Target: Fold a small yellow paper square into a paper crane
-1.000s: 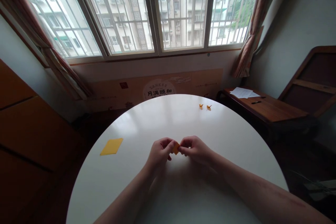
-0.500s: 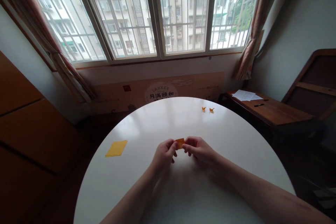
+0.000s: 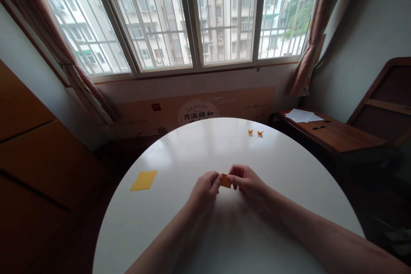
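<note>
A small square of folded orange paper (image 3: 226, 181) is held between my two hands over the white round table (image 3: 180, 150). My left hand (image 3: 205, 186) pinches its left edge, with the thumb on the near face and the other fingers mostly hidden behind. On the other side my right hand (image 3: 242, 177) grips the upper right part between thumb and curled fingers. Two folded paper cranes, a left one (image 3: 250, 132) and a right one (image 3: 260, 134), stand at the far side of the table. To the left lies a stack of yellow paper squares (image 3: 144, 180).
Beyond the table's far edge a printed cardboard box (image 3: 253, 105) stands below the barred window (image 3: 221, 17). At the right is a wooden bench (image 3: 349, 135) bearing white papers (image 3: 303, 115) and a small dark object. A wooden cabinet (image 3: 35, 150) borders the left.
The folded paper has tilted, its right side now lower. My left hand has turned, hiding more of its fingers, and my right hand has shifted slightly right. The view moved a little.
</note>
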A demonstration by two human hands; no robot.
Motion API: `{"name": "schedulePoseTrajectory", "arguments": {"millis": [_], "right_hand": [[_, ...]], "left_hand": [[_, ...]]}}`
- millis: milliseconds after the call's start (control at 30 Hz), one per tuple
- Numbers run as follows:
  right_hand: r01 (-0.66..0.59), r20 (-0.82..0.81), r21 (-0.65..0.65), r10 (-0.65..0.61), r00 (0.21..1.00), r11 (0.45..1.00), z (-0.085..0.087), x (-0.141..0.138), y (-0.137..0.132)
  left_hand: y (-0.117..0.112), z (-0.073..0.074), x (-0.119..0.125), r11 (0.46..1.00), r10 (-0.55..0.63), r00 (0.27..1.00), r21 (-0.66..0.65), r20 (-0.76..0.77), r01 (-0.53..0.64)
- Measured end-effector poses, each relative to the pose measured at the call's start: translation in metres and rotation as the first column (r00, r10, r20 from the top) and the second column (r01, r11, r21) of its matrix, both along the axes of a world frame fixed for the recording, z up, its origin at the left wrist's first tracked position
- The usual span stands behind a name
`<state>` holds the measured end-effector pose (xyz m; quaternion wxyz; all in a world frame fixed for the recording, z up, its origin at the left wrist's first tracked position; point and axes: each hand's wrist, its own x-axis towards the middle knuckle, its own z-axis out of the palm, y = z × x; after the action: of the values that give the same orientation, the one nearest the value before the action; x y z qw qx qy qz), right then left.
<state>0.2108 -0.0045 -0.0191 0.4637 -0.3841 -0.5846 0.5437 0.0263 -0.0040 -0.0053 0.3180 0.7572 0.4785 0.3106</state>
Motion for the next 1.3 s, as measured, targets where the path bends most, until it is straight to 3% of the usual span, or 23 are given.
{"name": "schedulePoseTrajectory", "arguments": {"millis": [233, 667, 733, 900, 1300], "right_hand": [[0.019, -0.007, -0.034, -0.019, 1.000, 0.999, -0.0023, -0.0003, -0.0004], [-0.064, 0.046, 0.016, 0.063, 0.997, 0.998, -0.0043, 0.0003, -0.0010], [-0.065, 0.056, 0.024, 0.064, 0.996, 0.998, -0.0060, 0.0005, -0.0005], [-0.084, 0.071, 0.041, 0.081, 0.994, 0.996, -0.0079, -0.0002, -0.0009], [-0.110, 0.014, 0.030, 0.110, 0.994, 0.993, 0.0010, -0.0003, -0.0059]], "left_hand": [[0.0019, -0.0004, -0.0011, 0.999, 0.018, 1.000, 0.029, -0.014, -0.017], [-0.0003, -0.0046, 0.0014, 0.995, -0.045, 0.998, 0.090, -0.041, 0.049], [0.0006, -0.0042, 0.0011, 0.998, -0.046, 0.999, 0.051, 0.006, 0.045], [0.0018, -0.0013, 0.0015, 0.970, -0.049, 0.972, -0.220, 0.230, 0.100], [-0.0016, 0.0020, 0.0015, 0.935, -0.066, 0.964, -0.320, 0.256, 0.149]]}}
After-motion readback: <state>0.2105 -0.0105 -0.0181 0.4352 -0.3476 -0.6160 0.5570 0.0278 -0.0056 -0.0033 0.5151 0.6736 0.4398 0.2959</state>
